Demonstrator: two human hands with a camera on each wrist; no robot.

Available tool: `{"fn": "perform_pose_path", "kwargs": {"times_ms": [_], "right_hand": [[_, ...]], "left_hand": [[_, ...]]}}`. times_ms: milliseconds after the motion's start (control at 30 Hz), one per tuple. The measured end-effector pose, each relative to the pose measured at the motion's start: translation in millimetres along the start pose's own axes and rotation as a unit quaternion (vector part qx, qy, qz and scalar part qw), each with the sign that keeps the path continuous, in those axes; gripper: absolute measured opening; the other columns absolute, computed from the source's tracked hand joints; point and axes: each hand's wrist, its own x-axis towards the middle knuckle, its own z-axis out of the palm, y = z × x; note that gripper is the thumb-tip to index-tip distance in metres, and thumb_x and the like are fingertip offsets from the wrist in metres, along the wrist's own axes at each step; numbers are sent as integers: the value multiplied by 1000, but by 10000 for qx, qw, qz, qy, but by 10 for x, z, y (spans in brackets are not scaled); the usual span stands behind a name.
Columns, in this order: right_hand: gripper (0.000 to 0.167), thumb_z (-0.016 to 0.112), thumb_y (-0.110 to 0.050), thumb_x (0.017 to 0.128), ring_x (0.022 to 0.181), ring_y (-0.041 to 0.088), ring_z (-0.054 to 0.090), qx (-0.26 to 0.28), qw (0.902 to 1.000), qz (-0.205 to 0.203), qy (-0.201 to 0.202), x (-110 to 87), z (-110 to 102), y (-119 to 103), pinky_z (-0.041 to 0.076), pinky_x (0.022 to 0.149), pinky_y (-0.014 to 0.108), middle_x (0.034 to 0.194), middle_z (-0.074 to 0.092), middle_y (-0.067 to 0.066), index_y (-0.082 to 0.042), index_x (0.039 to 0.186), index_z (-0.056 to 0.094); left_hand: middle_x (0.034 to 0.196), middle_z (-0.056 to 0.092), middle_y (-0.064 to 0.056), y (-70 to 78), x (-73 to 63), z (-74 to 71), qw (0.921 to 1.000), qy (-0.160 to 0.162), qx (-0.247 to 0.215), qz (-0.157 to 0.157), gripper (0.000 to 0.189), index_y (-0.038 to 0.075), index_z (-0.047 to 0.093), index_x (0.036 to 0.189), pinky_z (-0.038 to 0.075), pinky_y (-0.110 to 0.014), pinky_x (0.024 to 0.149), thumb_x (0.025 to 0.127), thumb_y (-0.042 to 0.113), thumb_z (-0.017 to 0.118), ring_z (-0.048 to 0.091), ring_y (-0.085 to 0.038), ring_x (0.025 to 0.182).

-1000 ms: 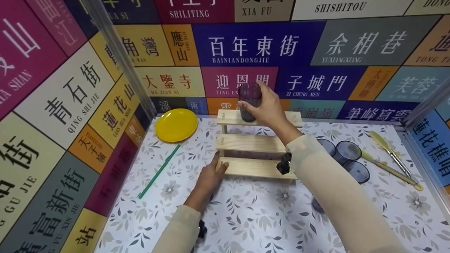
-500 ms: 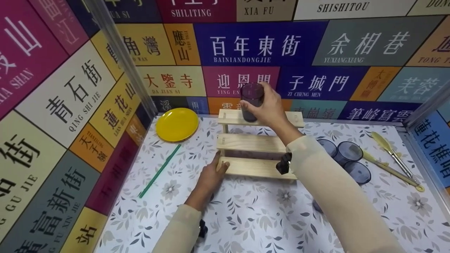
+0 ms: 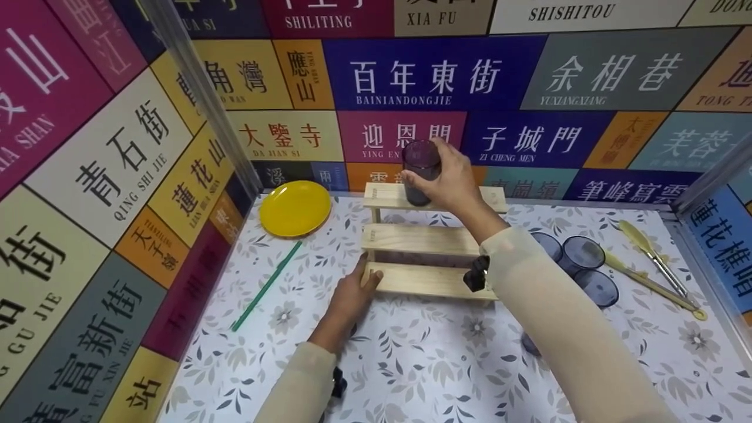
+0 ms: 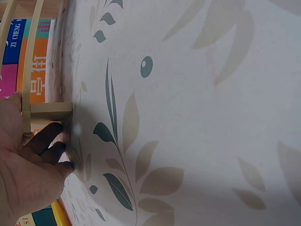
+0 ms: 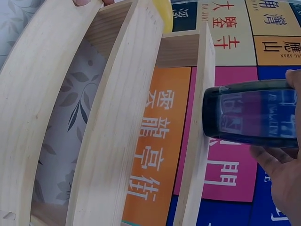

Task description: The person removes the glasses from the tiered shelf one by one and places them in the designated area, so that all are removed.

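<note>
A pale three-step wooden rack (image 3: 420, 237) stands on the patterned tabletop. My right hand (image 3: 455, 179) grips a dark tinted drinking glass (image 3: 418, 191) by its side, fingers and thumb around it. The glass is upright over the left half of the top step, and in the right wrist view its base (image 5: 210, 112) appears to meet that step. My left hand (image 3: 351, 294) holds the left end of the lowest step, thumb on top. In the left wrist view its fingers (image 4: 49, 136) curl beside the wooden end, below the board.
Several more dark glasses (image 3: 583, 252) stand right of the rack, partly hidden by my right sleeve. Beyond them lie yellow-tipped tongs (image 3: 652, 252) and a long yellowish utensil (image 3: 652, 282). A yellow plate (image 3: 295, 208) and a green straw-like stick (image 3: 267, 286) lie on the left. Sign-covered walls enclose the table.
</note>
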Motion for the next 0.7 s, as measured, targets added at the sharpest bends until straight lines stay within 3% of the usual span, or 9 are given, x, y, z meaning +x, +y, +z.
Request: {"fn": "perform_pose_path", "kwargs": {"times_ms": [267,433,700], "right_hand": [[72,92,-46,91,118,37,72,53,9996,-249,112,-30,-33,4,59,101,53,127,74,18,-7,144,63],[71,93,-48,90,121,35,71,78,9995,-251,177,-64,-67,21,57,105,53,129,74,15,-10,143,64],[84,93,-49,89,134,38,67,14,9993,-269,269,-168,-186,51,53,115,57,143,71,17,-10,155,59]], "left_hand": [[164,59,-19,0,-9,-22,9986,124,174,476,77,24,30,177,48,-56,124,113,58,56,61,-38,148],[164,58,-19,-5,-20,-21,9987,115,120,477,77,25,30,177,47,-56,125,113,59,56,61,-37,148],[163,58,-22,-3,-38,-18,9988,113,205,440,75,27,31,177,48,-58,123,113,60,55,63,-39,145]]}}
